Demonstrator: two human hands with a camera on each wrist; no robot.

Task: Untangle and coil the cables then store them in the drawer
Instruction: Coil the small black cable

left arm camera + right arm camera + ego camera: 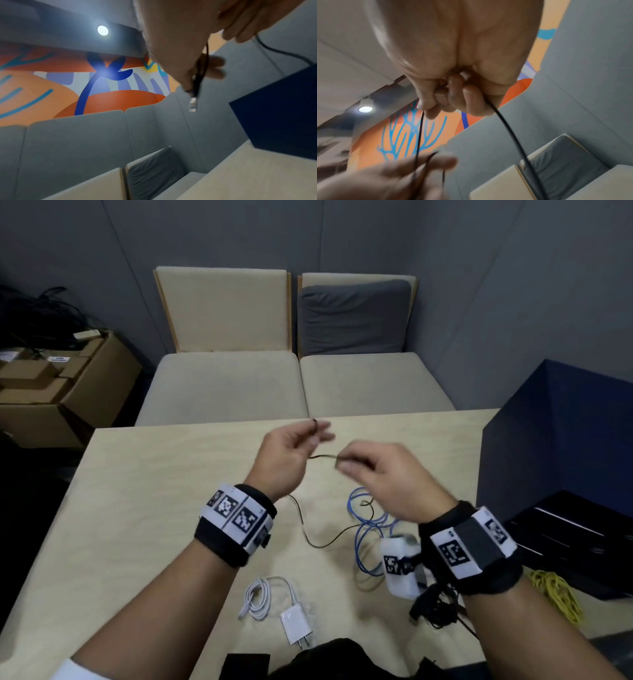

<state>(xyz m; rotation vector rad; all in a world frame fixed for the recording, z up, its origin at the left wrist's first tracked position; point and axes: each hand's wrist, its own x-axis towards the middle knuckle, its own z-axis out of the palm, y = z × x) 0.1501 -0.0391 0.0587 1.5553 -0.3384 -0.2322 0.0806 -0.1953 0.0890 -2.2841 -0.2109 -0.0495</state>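
Both hands are raised above the wooden table (154,491) with a thin black cable (323,456) stretched between them. My left hand (313,438) holds a few loops of it, and its plug end (193,104) hangs below the fingers in the left wrist view. My right hand (346,465) pinches the same black cable (510,128) with curled fingers (453,97). The rest of the cable drops to the table under the hands (310,537). A dark blue drawer cabinet (555,440) stands at the right with its drawer (561,532) pulled out.
A loose blue cable (364,529) lies under my right wrist. A coiled white cable (258,597) and a white charger (296,626) lie near the front edge. A black cable bundle (435,606) and a yellow cable (555,594) lie at the front right. Two beige chairs (226,385) stand behind the table.
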